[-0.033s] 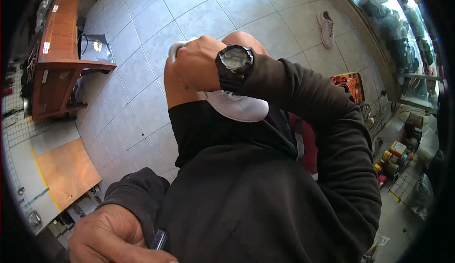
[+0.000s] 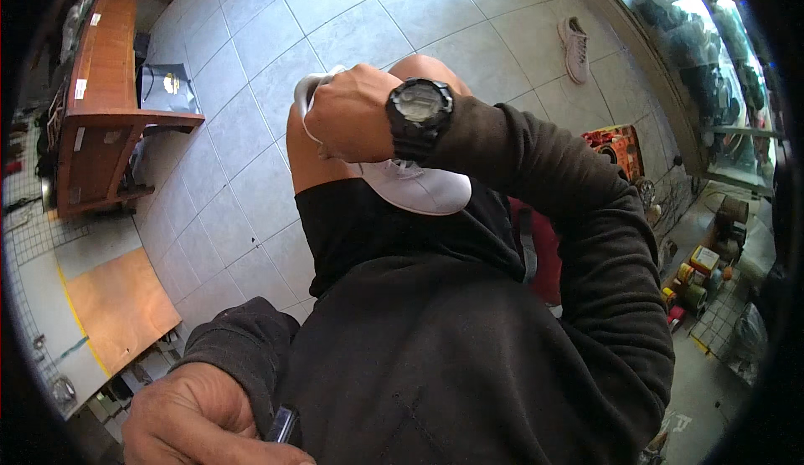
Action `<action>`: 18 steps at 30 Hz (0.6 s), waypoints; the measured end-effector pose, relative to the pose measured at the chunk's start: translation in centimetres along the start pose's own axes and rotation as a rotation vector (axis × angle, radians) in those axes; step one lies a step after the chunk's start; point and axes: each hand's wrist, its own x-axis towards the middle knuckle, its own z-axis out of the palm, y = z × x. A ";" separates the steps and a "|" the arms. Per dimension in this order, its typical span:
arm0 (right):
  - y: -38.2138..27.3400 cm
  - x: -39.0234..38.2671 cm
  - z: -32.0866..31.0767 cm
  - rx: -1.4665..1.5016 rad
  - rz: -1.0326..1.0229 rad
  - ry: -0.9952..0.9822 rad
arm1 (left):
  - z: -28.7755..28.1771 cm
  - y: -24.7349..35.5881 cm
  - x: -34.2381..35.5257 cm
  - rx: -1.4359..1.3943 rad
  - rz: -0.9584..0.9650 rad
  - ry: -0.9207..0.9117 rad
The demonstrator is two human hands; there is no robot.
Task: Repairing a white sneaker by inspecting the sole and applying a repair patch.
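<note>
A white shoe point(image 2: 423, 193) lies over my lap, its rounded toe toward my body and laces partly showing. My right hand point(image 2: 352, 113), with a black watch at the wrist, is closed on the shoe's far part, covering much of it; a pale curved edge shows beside the knuckles. At the lower left, my left hand point(image 2: 188, 423) has its fingers closed on a small shiny dark object point(image 2: 283, 423) near my dark sweatshirt. What that object is, I cannot make out, as the frame edge cuts it off.
A pale shoe point(image 2: 575, 51) rests on the tiled floor point(image 2: 251, 180). Left are a wooden cabinet point(image 2: 109, 63), a dark bag point(image 2: 165, 80) and a worktop with a wooden board point(image 2: 121, 306). Right are a glass display case point(image 2: 703, 63), an orange box point(image 2: 611, 143) and several spools point(image 2: 691, 293).
My right hand and wrist have shifted very slightly, with a little more of the pale curved edge showing beside the knuckles. My left hand looks unchanged.
</note>
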 end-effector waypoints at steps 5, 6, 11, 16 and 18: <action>3.7 -4.7 -1.0 0.472 -0.115 0.495 | 0.1 1.4 0.3 0.129 -0.110 0.019; 6.0 -6.0 -0.5 0.482 -0.050 0.535 | 0.0 0.8 1.4 0.138 -0.172 -0.072; 20.3 -14.4 3.3 0.709 0.666 0.202 | 2.1 -3.9 0.8 0.109 -0.129 0.060; 36.9 -24.3 9.3 0.238 0.962 -0.069 | 3.1 -11.0 3.0 -0.066 0.059 0.055; 44.8 -36.7 11.7 0.075 1.024 -0.153 | 3.1 -13.6 3.7 -0.150 0.018 0.096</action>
